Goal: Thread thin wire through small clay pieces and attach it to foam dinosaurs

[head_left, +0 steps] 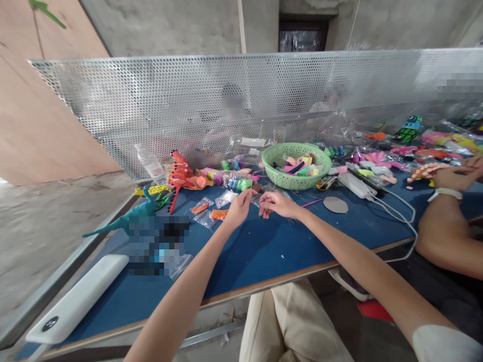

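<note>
My left hand (241,207) is raised over the blue table, thumb and fingers pinched together. A thin, pale strand seems to stand up at its fingertips, too fine to name. Close beside it, my right hand (278,204) has its fingers curled inward; whatever they hold, if anything, is hidden. Thin wire-like strands (292,220) lie under the right wrist. Left of my left hand are an orange clay pack (219,214) and a smaller orange packet (200,207) on clear plastic. A green basket (296,183) holding colourful clay pieces stands just beyond my hands.
A teal dinosaur figure (141,211), a red-orange figure (180,173) and a plastic bottle (150,161) stand at left. A white power bank (81,296) lies near the left edge. Right are a cabled white device (356,186), a grey oval disc (335,204) and a co-worker's arm (449,226).
</note>
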